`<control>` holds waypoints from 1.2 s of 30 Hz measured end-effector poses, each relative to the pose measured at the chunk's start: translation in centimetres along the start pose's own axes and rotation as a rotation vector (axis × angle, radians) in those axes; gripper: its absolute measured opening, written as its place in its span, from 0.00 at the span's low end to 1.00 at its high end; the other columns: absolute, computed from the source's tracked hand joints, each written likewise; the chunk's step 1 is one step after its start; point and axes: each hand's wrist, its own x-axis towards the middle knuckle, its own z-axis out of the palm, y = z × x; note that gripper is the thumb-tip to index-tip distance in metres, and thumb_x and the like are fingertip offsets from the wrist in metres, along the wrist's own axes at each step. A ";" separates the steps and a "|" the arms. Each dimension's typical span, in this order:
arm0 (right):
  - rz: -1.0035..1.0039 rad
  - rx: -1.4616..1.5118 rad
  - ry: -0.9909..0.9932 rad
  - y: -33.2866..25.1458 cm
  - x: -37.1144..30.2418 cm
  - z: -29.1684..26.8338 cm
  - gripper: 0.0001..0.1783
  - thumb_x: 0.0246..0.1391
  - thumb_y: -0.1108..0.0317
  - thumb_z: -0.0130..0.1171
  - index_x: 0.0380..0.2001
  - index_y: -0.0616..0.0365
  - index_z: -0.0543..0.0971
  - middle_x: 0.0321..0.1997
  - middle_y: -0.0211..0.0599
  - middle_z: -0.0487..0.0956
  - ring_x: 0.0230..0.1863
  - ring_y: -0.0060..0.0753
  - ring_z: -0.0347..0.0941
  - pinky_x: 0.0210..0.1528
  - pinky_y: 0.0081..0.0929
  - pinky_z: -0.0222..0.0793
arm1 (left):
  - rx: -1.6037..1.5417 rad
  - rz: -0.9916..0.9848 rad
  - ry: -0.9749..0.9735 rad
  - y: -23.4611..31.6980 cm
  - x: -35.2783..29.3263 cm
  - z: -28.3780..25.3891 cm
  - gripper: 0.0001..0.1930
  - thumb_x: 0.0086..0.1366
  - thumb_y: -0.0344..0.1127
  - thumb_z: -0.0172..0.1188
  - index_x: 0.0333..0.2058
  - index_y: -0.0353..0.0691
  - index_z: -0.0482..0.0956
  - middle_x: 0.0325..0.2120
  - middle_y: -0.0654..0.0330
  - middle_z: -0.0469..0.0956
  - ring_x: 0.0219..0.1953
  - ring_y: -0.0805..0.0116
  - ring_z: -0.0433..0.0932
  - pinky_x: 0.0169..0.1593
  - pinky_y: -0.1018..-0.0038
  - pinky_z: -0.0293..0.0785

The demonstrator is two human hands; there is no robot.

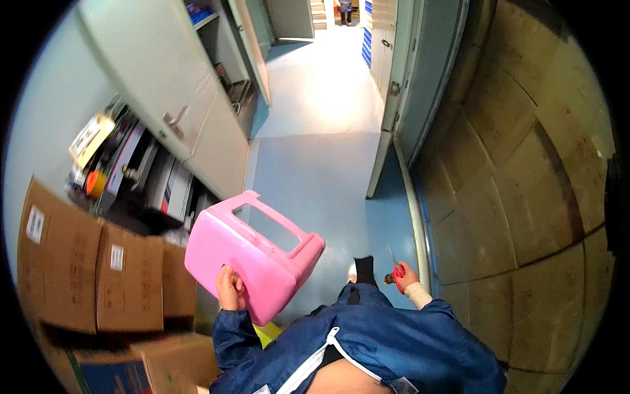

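My left hand (230, 289) grips a large pink plastic shell (216, 246) in front of me, to the left. The shell has rounded corners and a wide rectangular opening along its far side. It is held tilted above the floor; the fingertips on its hidden side do not show. Low on the right, my right hand (408, 277) is closed around scissors with red handles (399, 271), their thin blade pointing away from me. A small dark brown bit shows beside the handles; I cannot tell what it is.
Brown cardboard boxes (59, 262) stand on the left, and a stacked wall of cartons (512, 171) rises on the right. A white door (197, 111) and a cluttered shelf (141, 171) are at the left. The blue floor (308, 164) runs through a doorway, with a person (346, 10) far ahead.
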 end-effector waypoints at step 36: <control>-0.386 0.336 0.912 -52.2 98.7 -25.5 0.23 0.47 0.75 0.53 0.49 0.57 0.66 0.34 0.39 0.73 0.35 0.28 0.70 0.40 0.22 0.66 | 0.094 -0.069 -0.240 11.7 101.8 59.3 0.08 0.59 0.39 0.52 0.22 0.46 0.67 0.10 0.71 0.59 0.09 0.82 0.56 0.10 0.85 0.48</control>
